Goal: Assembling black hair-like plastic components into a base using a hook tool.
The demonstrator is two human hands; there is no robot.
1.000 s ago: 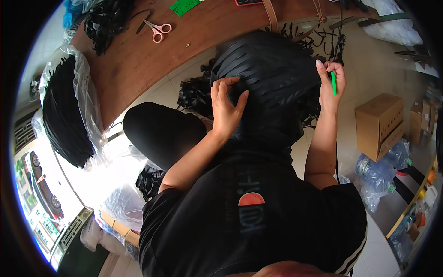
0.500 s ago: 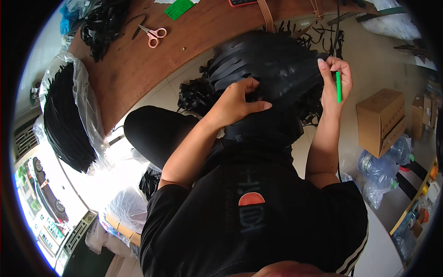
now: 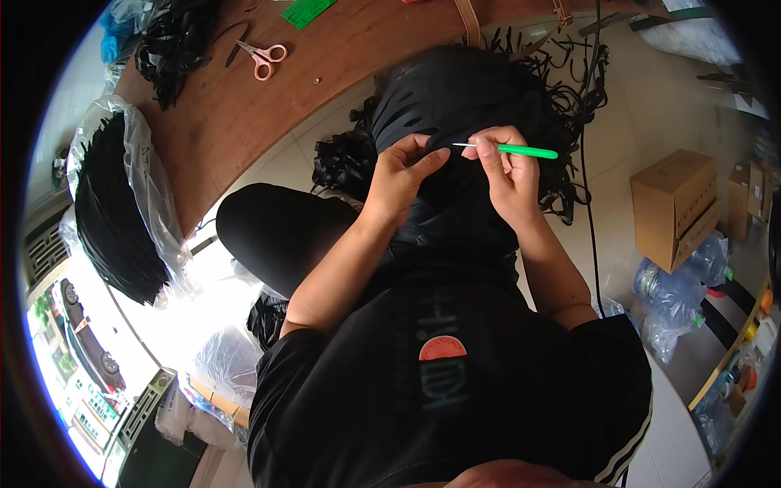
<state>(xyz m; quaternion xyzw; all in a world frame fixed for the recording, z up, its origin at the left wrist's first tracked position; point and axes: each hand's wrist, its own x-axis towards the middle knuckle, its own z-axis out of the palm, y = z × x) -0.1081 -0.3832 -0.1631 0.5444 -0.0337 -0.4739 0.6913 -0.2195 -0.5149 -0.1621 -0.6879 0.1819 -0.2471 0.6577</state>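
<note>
A large black piece made of flat strips (image 3: 464, 89) lies over my lap, its loose strip ends hanging off the far side. My left hand (image 3: 399, 175) is at its near left part, thumb and fingers pinched on a black strip. Close by on the right, my right hand (image 3: 511, 175) grips a slim green-handled tool (image 3: 529, 151) between thumb and fingers. Its thin metal shaft points left toward my left fingertips. Whether the tip is a hook or a plain point is too small to tell.
The brown table (image 3: 220, 114) curves across the far left, with pink-handled scissors (image 3: 264, 61), a green card (image 3: 307, 11) and black strips (image 3: 171, 49) on it. Bagged black strips (image 3: 122, 211) stand at the left. A cardboard box (image 3: 674, 207) and plastic bottles (image 3: 671, 293) are at right.
My right hand has come in from the right to beside my left hand. The green tool has swung from upright to nearly level, its shaft pointing left. My left hand has shifted slightly left.
</note>
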